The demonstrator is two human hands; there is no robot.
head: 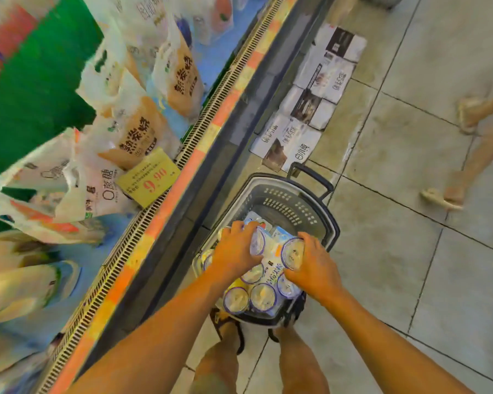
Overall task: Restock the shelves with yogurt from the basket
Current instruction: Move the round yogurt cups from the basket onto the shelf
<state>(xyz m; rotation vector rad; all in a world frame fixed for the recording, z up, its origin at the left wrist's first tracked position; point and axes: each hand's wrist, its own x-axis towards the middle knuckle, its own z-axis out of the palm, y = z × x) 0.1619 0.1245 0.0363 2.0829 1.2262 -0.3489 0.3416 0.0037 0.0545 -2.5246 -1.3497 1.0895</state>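
Observation:
A grey plastic basket point(282, 194) stands on the floor in front of my feet, holding wrapped multipacks of yogurt cups. The top yogurt pack point(269, 268) has round purple-rimmed lids. My left hand point(235, 248) grips its left end and my right hand point(310, 265) grips its right end. More yogurt cups point(248, 298) lie below in the basket. The chilled shelf point(143, 129) to the left holds bagged yogurt packs with a yellow 9.90 price tag point(148, 177).
Flattened cardboard boxes point(310, 98) lie on the floor along the cooler's base beyond the basket. Another person's legs and sandals point(464, 155) cross the tiled floor at the right. The cooler's vented front edge point(165, 200) runs diagonally left of the basket.

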